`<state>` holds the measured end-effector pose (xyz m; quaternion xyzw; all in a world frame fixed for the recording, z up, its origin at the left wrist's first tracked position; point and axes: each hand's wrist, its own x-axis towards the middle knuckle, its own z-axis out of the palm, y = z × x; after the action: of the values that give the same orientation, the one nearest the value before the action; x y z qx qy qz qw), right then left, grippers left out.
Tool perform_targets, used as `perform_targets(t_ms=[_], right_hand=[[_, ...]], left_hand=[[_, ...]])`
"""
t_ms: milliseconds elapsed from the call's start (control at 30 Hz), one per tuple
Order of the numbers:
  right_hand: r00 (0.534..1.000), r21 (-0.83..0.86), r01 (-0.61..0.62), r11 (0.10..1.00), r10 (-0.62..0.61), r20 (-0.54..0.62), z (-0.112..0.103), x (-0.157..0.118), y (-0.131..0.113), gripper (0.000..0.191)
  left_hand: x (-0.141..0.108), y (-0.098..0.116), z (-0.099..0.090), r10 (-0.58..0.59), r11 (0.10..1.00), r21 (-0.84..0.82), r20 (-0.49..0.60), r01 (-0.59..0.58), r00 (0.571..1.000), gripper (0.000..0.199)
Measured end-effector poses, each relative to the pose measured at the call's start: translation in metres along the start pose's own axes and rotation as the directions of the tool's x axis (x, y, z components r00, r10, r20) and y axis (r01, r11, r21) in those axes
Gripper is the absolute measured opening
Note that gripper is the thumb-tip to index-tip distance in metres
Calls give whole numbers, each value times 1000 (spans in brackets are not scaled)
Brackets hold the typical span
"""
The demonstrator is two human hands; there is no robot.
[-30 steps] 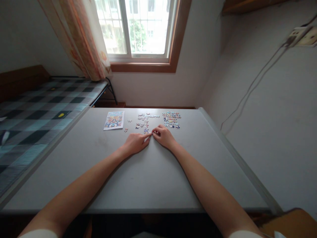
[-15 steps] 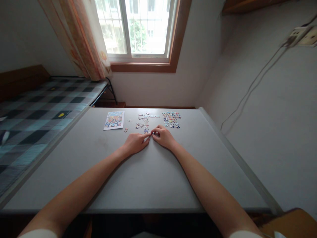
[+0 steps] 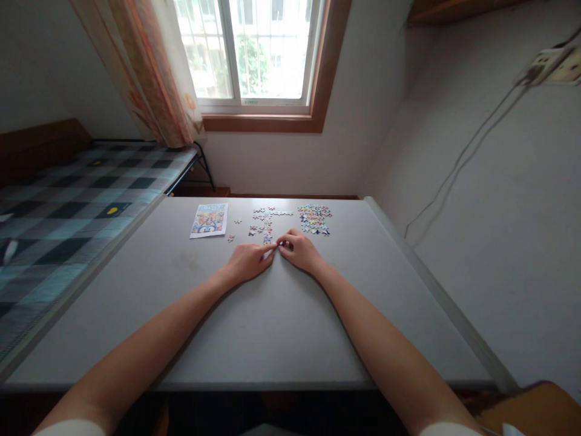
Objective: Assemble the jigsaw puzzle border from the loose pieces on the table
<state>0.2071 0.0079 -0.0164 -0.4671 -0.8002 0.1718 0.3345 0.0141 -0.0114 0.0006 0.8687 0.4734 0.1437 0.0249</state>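
My right hand rests on the table with thumb and forefinger pinched around a small dark jigsaw puzzle piece, mostly hidden by the fingers. From the other side comes my left hand, its forefinger stretched out to the piece and the thumb apart below it. Just beyond the fingertips, a partly joined puzzle strip runs away from me and meets a crosswise row of joined pieces. Small clusters lie left of the strip. The hands hide the strip's near end.
A heap of loose puzzle pieces lies to the right. At the left are a printed picture sheet and a few stray pieces. The grey table stands between a checked bed and a wall with a hanging cable.
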Motion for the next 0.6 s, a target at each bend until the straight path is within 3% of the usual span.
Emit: perform_targets(t_ms=[600], right_hand=[[1000,-5,0,1000,0,-4,-1,0,-1,13]], left_hand=[[0,-2,2,-4,1000,-10,6,4,1000,36]])
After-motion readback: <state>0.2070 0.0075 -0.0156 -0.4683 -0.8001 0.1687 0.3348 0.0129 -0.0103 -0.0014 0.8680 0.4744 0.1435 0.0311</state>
